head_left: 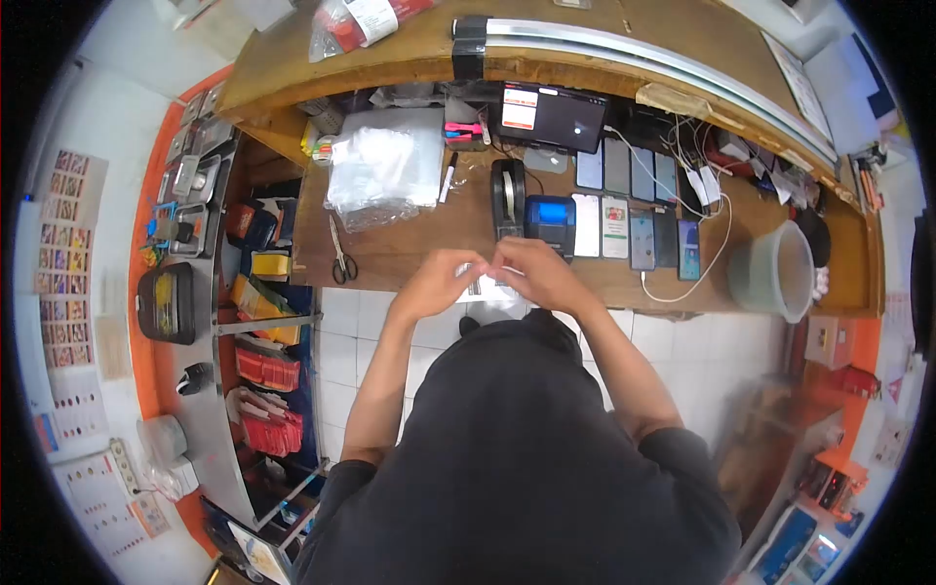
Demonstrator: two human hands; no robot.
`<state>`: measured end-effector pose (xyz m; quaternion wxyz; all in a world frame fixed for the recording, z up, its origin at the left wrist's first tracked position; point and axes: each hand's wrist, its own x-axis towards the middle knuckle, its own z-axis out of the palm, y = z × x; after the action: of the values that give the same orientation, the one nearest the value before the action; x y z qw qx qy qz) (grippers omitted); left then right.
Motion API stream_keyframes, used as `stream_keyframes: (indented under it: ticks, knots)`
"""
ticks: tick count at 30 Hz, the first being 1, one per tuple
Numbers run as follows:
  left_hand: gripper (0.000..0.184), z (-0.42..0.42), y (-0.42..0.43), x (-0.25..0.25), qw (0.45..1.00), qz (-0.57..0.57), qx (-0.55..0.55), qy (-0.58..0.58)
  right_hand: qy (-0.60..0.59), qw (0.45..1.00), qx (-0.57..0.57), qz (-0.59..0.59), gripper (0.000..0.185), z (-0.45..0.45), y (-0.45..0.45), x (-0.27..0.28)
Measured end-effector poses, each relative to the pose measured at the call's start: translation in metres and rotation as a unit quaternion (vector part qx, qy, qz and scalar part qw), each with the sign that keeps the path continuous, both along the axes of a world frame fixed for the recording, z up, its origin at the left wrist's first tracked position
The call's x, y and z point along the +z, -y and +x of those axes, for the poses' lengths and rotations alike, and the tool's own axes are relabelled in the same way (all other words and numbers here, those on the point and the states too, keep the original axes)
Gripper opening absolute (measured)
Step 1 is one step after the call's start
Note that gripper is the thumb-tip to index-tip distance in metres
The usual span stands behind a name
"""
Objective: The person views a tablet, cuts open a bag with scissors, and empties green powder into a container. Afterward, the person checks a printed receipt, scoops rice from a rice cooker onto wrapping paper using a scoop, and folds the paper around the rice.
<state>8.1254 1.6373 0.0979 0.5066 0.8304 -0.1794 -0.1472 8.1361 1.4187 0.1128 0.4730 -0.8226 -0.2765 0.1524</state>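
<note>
At the front edge of the wooden desk, my left hand [439, 283] and my right hand [538, 275] meet with fingertips pinched close together. Between and below them hangs a small clear plastic packet [499, 294] with a white patch and dark print; its contents cannot be made out. Both hands appear closed on its upper edge. Just beyond my fingers stand a black tape dispenser [508, 195] and a small dark printer-like box with a blue top [551, 219]. A pair of scissors [342, 255] lies to the left of my left hand.
Several phones [616, 166] lie in rows at the right, with white cables [726, 219] around them. A translucent bucket [772, 271] stands at the right edge. Plastic bags [385, 166], a marker [448, 177] and a monitor [551, 117] sit under the overhead shelf [390, 63].
</note>
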Motion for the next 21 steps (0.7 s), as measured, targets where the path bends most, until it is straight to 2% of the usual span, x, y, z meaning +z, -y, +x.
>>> stream_keyframes:
  ticks: [1, 2, 4, 5, 6, 7, 8, 9, 10, 11, 12, 14, 16, 18, 20, 21]
  knots:
    - [0.02, 0.001, 0.003, -0.002, 1.0, 0.003, 0.007, 0.005, 0.065, 0.998, 0.02, 0.005, 0.022, 0.005, 0.005, 0.002]
    - [0.019, 0.003, 0.006, -0.005, 0.999, -0.025, 0.02, -0.018, 0.071, 0.997, 0.027, 0.008, 0.022, 0.008, 0.011, 0.007]
    - [0.019, 0.002, 0.014, 0.005, 0.997, -0.052, 0.037, -0.036, 0.024, 0.999, 0.007, 0.024, 0.023, 0.009, 0.023, 0.022]
    - [0.021, 0.002, 0.018, 0.013, 0.992, -0.078, 0.083, -0.046, 0.034, 0.999, 0.002, -0.01, 0.022, 0.02, 0.039, 0.003]
    - [0.027, 0.004, 0.02, 0.02, 0.985, -0.104, 0.128, -0.057, 0.033, 0.999, 0.009, 0.019, 0.019, 0.032, 0.057, 0.01]
    - [0.037, 0.008, 0.01, 0.021, 0.982, -0.048, 0.167, -0.074, 0.018, 0.999, -0.015, 0.041, 0.018, 0.041, 0.076, 0.028]
    - [0.037, 0.011, 0.014, 0.024, 0.981, -0.05, 0.172, -0.068, 0.004, 0.997, -0.038, 0.062, 0.018, 0.048, 0.091, 0.051]
    - [0.036, 0.012, 0.019, 0.027, 0.987, 0.01, 0.157, 0.025, -0.051, 0.995, -0.054, 0.064, 0.015, 0.051, 0.101, 0.069]
    - [0.036, 0.013, 0.03, 0.039, 0.981, 0.071, 0.14, 0.117, -0.047, 0.996, -0.05, 0.063, 0.015, 0.056, 0.105, 0.073]
    - [0.031, 0.01, 0.053, 0.049, 0.981, 0.065, 0.102, 0.149, 0.008, 0.999, 0.028, 0.039, 0.015, 0.06, 0.105, 0.078]
    - [0.031, 0.013, 0.072, 0.05, 0.98, 0.064, 0.108, 0.154, 0.064, 0.992, 0.105, 0.015, 0.016, 0.063, 0.105, 0.083]
    - [0.025, 0.024, 0.1, 0.054, 0.991, -0.043, -0.019, 0.123, 0.104, 0.977, 0.167, -0.077, 0.023, 0.07, 0.103, 0.091]
    - [0.024, 0.038, 0.101, 0.052, 0.993, -0.058, 0.029, 0.097, 0.091, 0.982, 0.158, -0.049, 0.026, 0.094, 0.125, 0.104]
    - [0.024, 0.05, 0.089, 0.049, 0.975, -0.105, 0.188, 0.061, 0.114, 0.975, 0.167, -0.088, 0.029, 0.124, 0.162, 0.14]
    - [0.028, 0.062, 0.087, 0.033, 0.965, -0.096, 0.224, 0.1, 0.037, 0.992, 0.067, -0.1, 0.027, 0.148, 0.179, 0.164]
    - [0.032, 0.067, 0.097, 0.032, 0.946, -0.165, 0.27, 0.068, 0.037, 0.998, 0.029, -0.036, 0.026, 0.165, 0.181, 0.158]
